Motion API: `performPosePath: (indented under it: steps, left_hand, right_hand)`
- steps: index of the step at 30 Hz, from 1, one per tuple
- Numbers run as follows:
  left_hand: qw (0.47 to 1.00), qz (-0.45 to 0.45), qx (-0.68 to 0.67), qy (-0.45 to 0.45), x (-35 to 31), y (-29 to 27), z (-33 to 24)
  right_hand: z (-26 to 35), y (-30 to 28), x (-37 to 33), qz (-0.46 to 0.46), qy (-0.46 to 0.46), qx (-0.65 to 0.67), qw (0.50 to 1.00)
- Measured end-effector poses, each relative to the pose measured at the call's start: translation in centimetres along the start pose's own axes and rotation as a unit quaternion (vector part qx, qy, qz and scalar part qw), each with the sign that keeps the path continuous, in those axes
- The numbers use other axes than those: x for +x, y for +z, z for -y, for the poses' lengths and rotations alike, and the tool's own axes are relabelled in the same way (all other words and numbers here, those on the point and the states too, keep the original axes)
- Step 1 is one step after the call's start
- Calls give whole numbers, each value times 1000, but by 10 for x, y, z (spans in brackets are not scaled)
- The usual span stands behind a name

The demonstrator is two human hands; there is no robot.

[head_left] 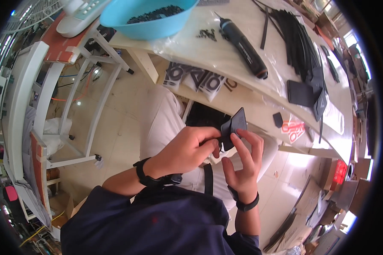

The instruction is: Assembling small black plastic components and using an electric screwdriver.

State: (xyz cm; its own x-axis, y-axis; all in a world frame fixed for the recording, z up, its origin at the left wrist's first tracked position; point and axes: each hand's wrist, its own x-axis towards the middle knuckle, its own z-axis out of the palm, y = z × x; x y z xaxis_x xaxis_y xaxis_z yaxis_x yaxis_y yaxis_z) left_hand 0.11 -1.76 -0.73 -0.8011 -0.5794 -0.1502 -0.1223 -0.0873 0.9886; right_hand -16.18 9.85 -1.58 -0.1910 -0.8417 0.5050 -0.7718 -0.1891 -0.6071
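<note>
While the left hand point(191, 146) grips its near end, a flat, folded black piece point(236, 121) is held above the lap of the light trousers point(162, 114).

Its long axis runs from near left to far right, the free end pointing far right; the left thumb and forefinger are closed in a pinch, whereas the right hand point(246, 161) is half open, two fingertips against the piece's right side, thumb apart. Pale lettering marks the black screwdriver point(244, 49) on the far bench point(189, 53); bold dark characters mark the bags point(212, 87) beneath, and a red-and-white packet point(292, 130) lies farther right.
</note>
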Motion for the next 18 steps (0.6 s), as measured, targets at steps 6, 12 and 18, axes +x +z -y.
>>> performPosePath:
  steps: [6,12,18]
  left_hand:
    - [920,23,302,247,-2,-19,3]
    - [882,-38,394,257,-11,-38,3]
    - [893,-169,341,240,-7,-54,10]
  right_hand:
    - [8,-9,49,155,-21,-7,988]
    - [19,1,76,248,-59,-46,966]
    - [37,11,124,249,-91,-79,961]
